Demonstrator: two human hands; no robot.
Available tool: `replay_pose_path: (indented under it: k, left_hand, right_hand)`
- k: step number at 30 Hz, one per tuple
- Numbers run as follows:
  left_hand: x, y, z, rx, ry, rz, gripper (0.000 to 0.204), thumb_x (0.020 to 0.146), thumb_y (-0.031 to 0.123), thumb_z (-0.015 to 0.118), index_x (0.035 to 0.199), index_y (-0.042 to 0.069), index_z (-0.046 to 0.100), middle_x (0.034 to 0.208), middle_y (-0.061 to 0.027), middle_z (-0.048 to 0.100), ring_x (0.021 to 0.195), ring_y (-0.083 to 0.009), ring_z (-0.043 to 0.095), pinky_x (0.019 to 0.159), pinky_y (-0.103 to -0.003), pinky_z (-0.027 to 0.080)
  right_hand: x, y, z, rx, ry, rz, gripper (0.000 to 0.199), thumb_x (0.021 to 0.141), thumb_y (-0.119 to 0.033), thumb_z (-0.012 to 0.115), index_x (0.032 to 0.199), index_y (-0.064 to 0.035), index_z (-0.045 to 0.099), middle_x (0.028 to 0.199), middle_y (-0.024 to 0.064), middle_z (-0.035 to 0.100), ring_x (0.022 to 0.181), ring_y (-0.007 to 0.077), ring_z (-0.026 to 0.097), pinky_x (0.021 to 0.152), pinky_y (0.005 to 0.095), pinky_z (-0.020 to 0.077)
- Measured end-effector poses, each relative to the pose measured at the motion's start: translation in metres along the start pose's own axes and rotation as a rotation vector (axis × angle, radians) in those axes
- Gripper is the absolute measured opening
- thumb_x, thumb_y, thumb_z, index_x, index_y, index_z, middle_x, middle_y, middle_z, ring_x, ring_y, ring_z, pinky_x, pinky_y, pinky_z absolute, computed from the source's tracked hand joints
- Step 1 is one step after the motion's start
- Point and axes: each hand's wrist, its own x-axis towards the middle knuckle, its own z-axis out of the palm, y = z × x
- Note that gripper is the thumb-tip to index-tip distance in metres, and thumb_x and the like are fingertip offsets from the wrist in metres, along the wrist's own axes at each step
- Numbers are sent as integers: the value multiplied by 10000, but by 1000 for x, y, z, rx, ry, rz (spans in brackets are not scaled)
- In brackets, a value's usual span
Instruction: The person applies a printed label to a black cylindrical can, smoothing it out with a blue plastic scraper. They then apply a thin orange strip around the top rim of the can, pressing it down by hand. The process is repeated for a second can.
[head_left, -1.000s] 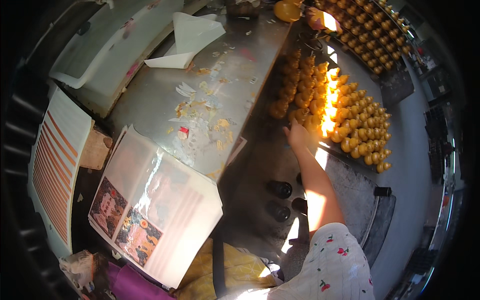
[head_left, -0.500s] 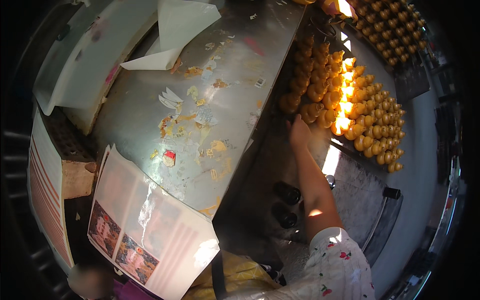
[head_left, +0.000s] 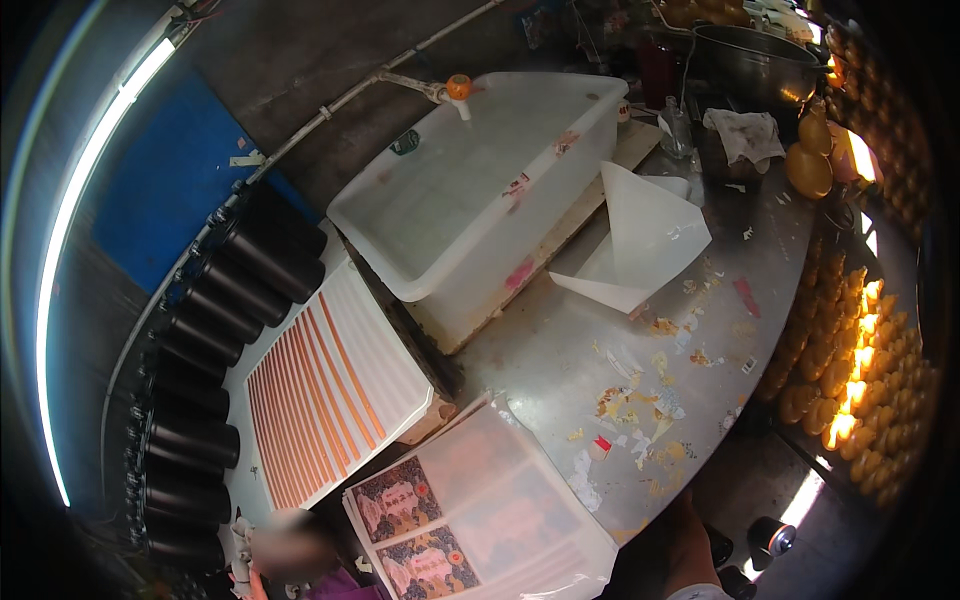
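Note:
My right forearm (head_left: 690, 550) comes in at the lower edge, beside the near edge of the metal table. Its hand is dark and partly hidden there, so I cannot make out the fingers or anything in them. My left hand is out of view. Closest to the arm lies a stack of printed transfer sheets (head_left: 515, 490) with dark red pictures, at the table's near end. Scraps of torn decals (head_left: 640, 405) are stuck to the metal table (head_left: 540, 365). On the right, rows of glossy yellow-brown gourds (head_left: 890, 400) stand below table level, some brightly sunlit.
A white plastic tub (head_left: 480, 190) of water stands at the back under an orange-handled tap (head_left: 458, 88). A folded white sheet (head_left: 650, 235) lies beside it. Striped orange sheets (head_left: 320, 390) are stacked at left. A person in purple (head_left: 350, 585) is at the lower left.
The view has swung left, bringing the tub and tap in. My right hand, earlier reaching to the near gourds, has drawn back down beside the table edge.

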Motion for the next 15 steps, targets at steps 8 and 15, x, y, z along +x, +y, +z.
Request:
replay_pose_path:
  k: [8, 15]
  left_hand:
    - [-2, -6, 17, 2, -18, 6, 741, 891, 271, 696, 1494, -24, 382, 1508, -246, 417, 1438, -466, 280, 1195, -564, 117]
    - [-1, -6, 15, -18, -69, 2, 792, 869, 267, 716, 1519, -2, 351, 1538, -321, 302, 1456, -542, 168, 1193, -587, 98]
  right_hand:
    - [9, -14, -1, 30, 23, 85, 132, 888, -143, 627, 938, -29, 671, 1034, 154, 657, 923, 321, 655, 787, 442, 545]
    - [5, -12, -1, 71, 76, 188, 146, 894, -144, 659, 977, -24, 675, 1082, 150, 653, 956, 321, 647, 807, 438, 534]
